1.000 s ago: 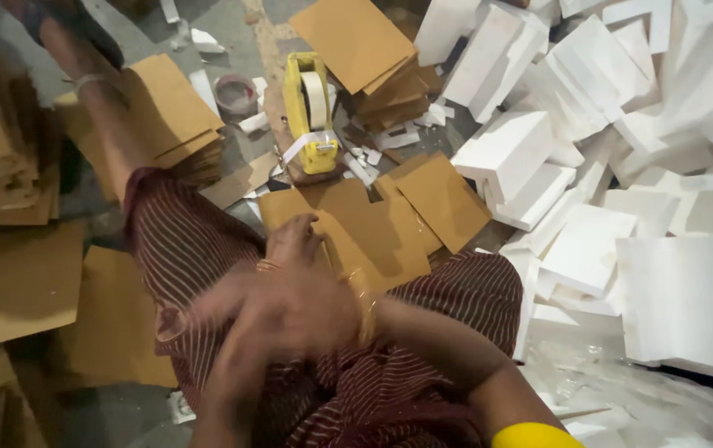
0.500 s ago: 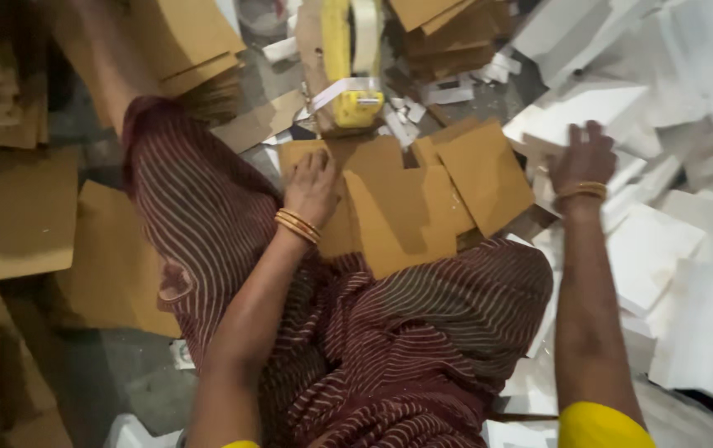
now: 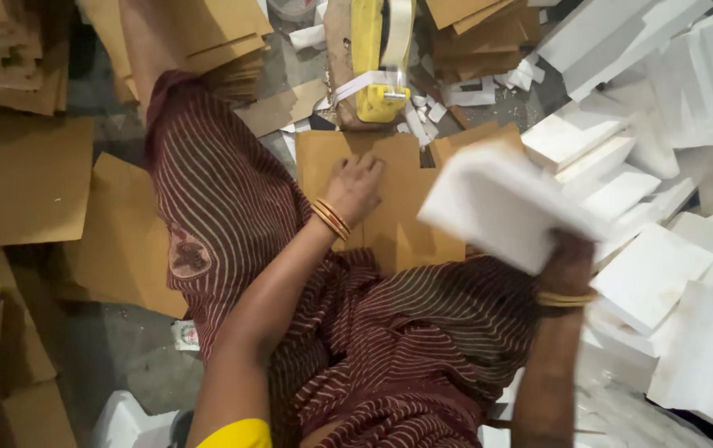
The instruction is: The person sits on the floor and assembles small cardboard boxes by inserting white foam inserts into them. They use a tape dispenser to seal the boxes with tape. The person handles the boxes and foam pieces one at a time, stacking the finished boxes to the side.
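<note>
I sit on the floor with striped maroon cloth over my legs. My left hand (image 3: 355, 187) rests flat, fingers spread, on a flat brown cardboard piece (image 3: 398, 217) lying in front of my knees. My right hand (image 3: 571, 251) grips a white foam block (image 3: 498, 203) and holds it lifted above the cardboard's right side; the block is blurred and hides most of my fingers. Orange bangles circle both wrists.
A yellow tape dispenser (image 3: 379, 62) on a wooden base stands just beyond the cardboard. Several white foam blocks (image 3: 647, 274) pile up on the right. Stacks of brown cardboard sheets (image 3: 16, 178) lie left and at the back (image 3: 477, 37). Paper scraps litter the grey floor.
My right hand, earlier reaching out over the foam pile, has taken a foam block and brought it back toward the cardboard. The left hand has stayed on the cardboard.
</note>
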